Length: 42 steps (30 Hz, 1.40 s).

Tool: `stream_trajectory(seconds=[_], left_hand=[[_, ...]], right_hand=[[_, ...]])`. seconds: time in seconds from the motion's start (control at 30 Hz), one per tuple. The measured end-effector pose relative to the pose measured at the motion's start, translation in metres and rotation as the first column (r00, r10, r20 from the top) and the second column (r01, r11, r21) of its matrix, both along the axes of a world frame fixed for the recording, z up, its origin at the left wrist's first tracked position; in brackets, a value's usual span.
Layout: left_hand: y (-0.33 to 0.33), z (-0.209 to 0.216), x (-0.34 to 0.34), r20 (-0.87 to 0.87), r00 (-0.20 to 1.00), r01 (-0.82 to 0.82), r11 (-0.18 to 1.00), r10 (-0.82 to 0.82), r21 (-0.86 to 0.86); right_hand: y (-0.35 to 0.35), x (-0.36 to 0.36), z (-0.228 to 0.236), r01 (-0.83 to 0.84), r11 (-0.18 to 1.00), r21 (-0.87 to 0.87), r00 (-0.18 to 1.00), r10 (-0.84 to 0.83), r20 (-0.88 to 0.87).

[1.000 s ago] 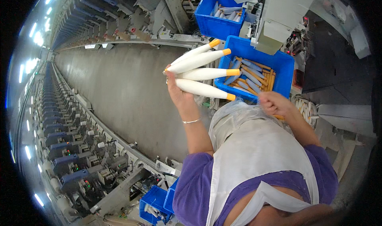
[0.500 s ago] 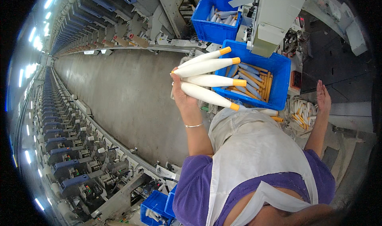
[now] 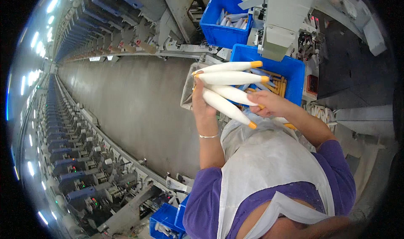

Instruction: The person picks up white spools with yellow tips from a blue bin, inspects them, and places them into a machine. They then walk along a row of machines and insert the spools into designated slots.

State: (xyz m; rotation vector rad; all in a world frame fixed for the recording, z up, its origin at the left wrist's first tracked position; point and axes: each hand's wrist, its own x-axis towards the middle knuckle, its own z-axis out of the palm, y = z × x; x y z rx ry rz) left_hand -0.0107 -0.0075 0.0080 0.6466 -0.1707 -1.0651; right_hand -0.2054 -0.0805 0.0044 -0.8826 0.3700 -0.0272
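Observation:
Several white yarn bobbins (image 3: 231, 77) with yellow tips fan out from my left hand (image 3: 203, 102), which is closed round their far left ends. My right hand (image 3: 271, 103) grips the yellow end of one bobbin (image 3: 229, 93) in this bunch, between thumb and fingers. That bobbin's other end still lies among those in my left hand. The lowest bobbin (image 3: 227, 108) slants down toward my apron. Behind the bunch, a blue crate (image 3: 296, 77) holds yellow tubes and pale blue wound bobbins; the bunch hides part of it.
Another blue crate (image 3: 225, 34) with bobbins stands farther back. A grey machine head (image 3: 286, 24) overhangs the nearer crate. A long spindle machine (image 3: 80, 176) runs down the left, beside the grey aisle floor (image 3: 126, 108). More bobbins (image 3: 317, 115) lie in a heap at right.
My right hand has come in from the far right and taken hold of one bobbin's yellow tip. The bunch in my left hand has shifted slightly to the right.

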Motion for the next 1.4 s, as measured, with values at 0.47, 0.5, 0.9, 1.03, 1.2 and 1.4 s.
stream_trajectory(seconds=[0.47, 0.5, 0.9, 1.03, 1.2, 1.4], left_hand=[[0.0, -0.008, -0.005, 0.036, 0.992, 0.126, 0.991, -0.124, -0.035], [-0.001, -0.007, -0.006, 0.048, 0.991, 0.128, 0.991, -0.127, -0.03], [-0.007, -0.023, -0.026, 0.306, 0.94, 0.1, 0.98, -0.15, 0.173], [-0.001, -0.023, -0.018, 0.148, 0.982, 0.086, 0.978, -0.115, 0.189], [0.006, -0.012, -0.001, 0.08, 0.997, 0.017, 0.999, -0.019, 0.036], [0.001, -0.009, 0.001, 0.044, 0.999, 0.002, 0.997, -0.005, 0.072]], right_hand=[[0.007, -0.014, -0.004, 0.105, 0.758, -0.644, 0.992, -0.126, 0.013], [0.007, -0.012, -0.002, 0.14, 0.478, -0.867, 0.986, -0.146, 0.079], [0.018, 0.002, -0.003, -0.26, -0.323, -0.91, 0.958, -0.207, -0.2], [0.007, -0.012, -0.019, -0.062, -0.338, -0.939, 0.99, -0.137, -0.016], [0.008, -0.053, -0.023, -0.287, -0.001, -0.958, 0.901, -0.341, -0.269], [0.0, -0.072, -0.008, -0.013, 0.414, -0.91, 0.846, -0.481, -0.231]])
